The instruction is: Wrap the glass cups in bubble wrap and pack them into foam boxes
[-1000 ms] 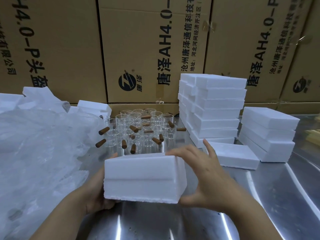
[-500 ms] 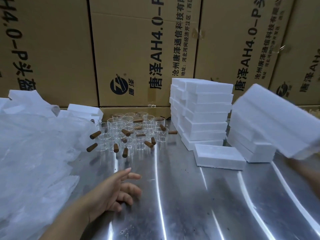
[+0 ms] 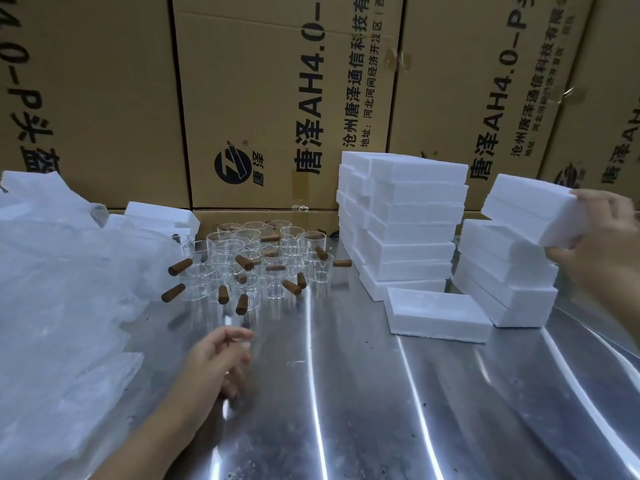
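Head view — right hand point(image 3: 602, 244) grips closed foam box point(image 3: 530, 209) — left hand point(image 3: 214, 365) loose, empty.

The right hand point(image 3: 604, 237) holds a white rectangular foam box point(image 3: 530, 211) tilted above the short foam stack point(image 3: 502, 282); the left hand point(image 3: 214, 365) hovers over the shiny metal table point(image 3: 381, 393).

Printed sideways in black on the cardboard cartons point(image 3: 277, 81): "唐泽AH4.0-P", "沧州唐泽通信科技有", "地址:河北河间经济开", beside a round "唐泽" logo point(image 3: 232, 167).

foam box point(image 3: 528, 207) — now over the right stack point(image 3: 502, 271)
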